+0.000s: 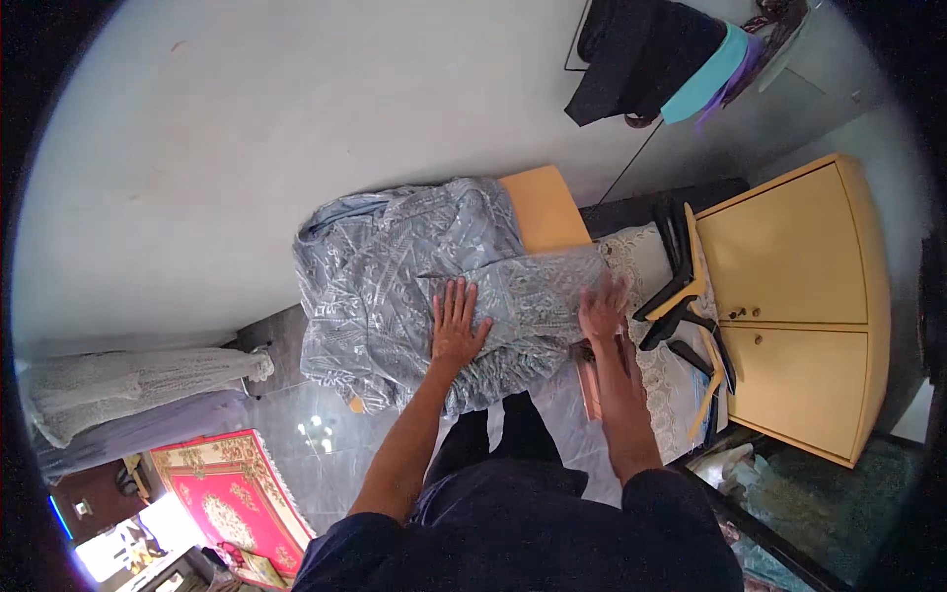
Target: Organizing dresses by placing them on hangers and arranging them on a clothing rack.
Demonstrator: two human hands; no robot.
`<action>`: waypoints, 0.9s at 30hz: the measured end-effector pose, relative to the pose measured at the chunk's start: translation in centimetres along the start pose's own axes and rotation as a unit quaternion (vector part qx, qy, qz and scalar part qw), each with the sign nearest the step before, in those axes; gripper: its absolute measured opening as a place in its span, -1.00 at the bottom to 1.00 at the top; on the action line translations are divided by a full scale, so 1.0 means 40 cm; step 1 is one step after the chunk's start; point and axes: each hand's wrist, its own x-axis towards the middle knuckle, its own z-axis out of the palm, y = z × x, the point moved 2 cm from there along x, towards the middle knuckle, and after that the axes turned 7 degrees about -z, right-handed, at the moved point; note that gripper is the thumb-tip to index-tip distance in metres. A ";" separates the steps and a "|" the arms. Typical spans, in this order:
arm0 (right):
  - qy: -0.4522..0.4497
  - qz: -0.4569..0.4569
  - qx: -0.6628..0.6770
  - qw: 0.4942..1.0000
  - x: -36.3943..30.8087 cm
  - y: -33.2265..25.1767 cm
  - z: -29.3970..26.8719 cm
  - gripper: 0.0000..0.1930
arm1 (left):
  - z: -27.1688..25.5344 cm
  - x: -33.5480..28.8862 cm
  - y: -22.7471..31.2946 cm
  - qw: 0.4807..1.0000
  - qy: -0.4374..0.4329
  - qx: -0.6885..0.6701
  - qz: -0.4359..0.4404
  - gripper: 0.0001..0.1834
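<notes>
A grey garment (380, 266) with a silvery pattern lies spread before me, its neck opening at the far left. Part of it, which looks like a sleeve (538, 288), stretches across to the right. My left hand (457, 326) rests flat on the middle of the cloth, fingers stretched out. Over the right end of the sleeve is my right hand (602, 311), blurred by motion; its fingers look extended and apart, with nothing visible in them. Beneath the garment a tan board or tabletop (547, 209) shows at the far right corner.
Black and tan clothes hangers (681, 286) lie on a lace-edged cloth (649, 370) to the right. Beyond them stands a tan cabinet (789, 261). Dark clothes (651, 59) hang at the far right. At left are a draped pale cloth (138, 390) and a red rug (222, 503).
</notes>
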 end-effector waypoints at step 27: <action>-0.068 -0.305 0.234 0.921 -0.183 -0.461 -0.093 -0.35 | -0.129 -0.119 -0.117 0.989 0.126 -0.061 -0.053 -0.46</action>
